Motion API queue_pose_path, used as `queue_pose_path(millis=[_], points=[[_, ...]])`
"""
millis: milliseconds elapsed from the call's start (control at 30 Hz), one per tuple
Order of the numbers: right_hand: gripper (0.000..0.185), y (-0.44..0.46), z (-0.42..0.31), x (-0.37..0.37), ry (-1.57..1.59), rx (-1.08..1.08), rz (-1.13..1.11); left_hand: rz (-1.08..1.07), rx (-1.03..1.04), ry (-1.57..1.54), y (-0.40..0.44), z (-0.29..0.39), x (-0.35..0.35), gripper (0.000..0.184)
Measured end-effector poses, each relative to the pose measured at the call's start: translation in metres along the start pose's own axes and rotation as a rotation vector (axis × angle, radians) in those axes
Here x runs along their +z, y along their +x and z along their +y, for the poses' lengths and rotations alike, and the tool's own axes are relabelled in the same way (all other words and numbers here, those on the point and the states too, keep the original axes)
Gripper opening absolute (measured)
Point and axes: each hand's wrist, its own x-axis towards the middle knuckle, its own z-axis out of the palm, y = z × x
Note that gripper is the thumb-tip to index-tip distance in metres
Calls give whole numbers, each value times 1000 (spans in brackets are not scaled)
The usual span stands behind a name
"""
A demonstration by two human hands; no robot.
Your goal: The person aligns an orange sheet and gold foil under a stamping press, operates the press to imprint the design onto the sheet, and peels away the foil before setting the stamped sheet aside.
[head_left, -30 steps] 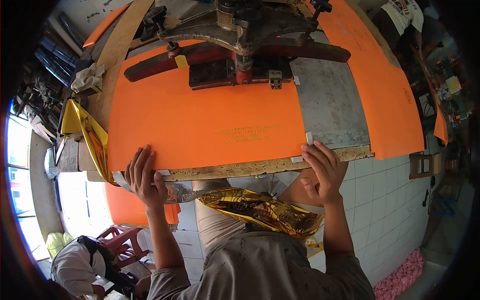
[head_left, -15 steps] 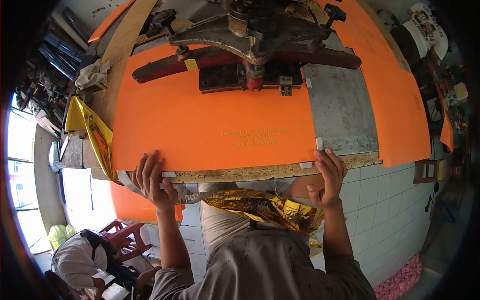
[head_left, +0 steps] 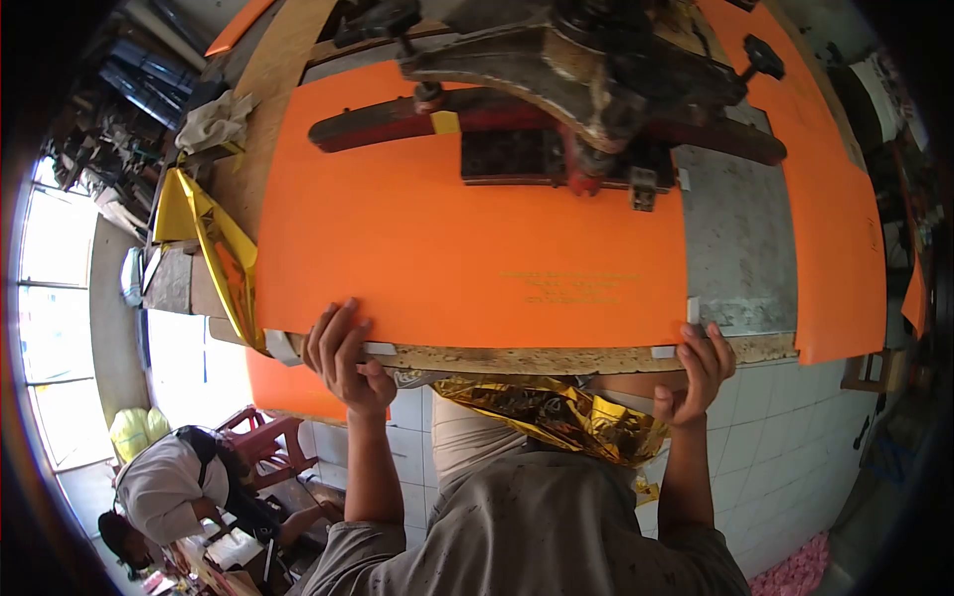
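A large orange sheet (head_left: 397, 248) lies flat on the bed of a press, with several short lines of gold lettering (head_left: 576, 286) near its front right. My left hand (head_left: 348, 360) rests its fingertips on the sheet's front edge, thumb bent in front, beside a small pale guide strip (head_left: 380, 349). At the front right corner, my right hand (head_left: 702, 370) has fingers stretched over the edge, touching or very near an upright pale tab (head_left: 694, 310). Above the back of the sheet hangs the press head with its dark block (head_left: 512, 157).
Gold foil (head_left: 556, 412) hangs below the worn board edge (head_left: 537, 360); yellow foil (head_left: 224, 253) drapes at the left. More orange sheets (head_left: 835, 238) lie to the right of the metal plate (head_left: 740, 228). Another person (head_left: 174, 482) bends low at the lower left, near a red stool (head_left: 268, 447).
The whole view has shifted, so the press, sheet and hands appear farther right and slightly lower. Both hands keep their places against the sheet's front edge.
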Motion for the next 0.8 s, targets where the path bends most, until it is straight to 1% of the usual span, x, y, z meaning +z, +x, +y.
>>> queue_pose_path(millis=[67,167,267,467,567,800], points=[[51,-4,1,1,-14,9,5,-5,-10,-28,-2,-2,-1,44],[52,1,-4,0,-30,23,2,-49,13,60,1,1,-6,41],[53,7,-7,2,-48,25,9,-23,40,67,-3,0,-6,37],[52,10,-11,1,-69,53,-27,-50,86,4,-1,0,-5,31],[51,6,-9,2,-89,53,-20,-16,59,-17,-4,-1,-2,30],[50,6,-7,7,-95,30,32,36,30,-51,-7,1,7,35]])
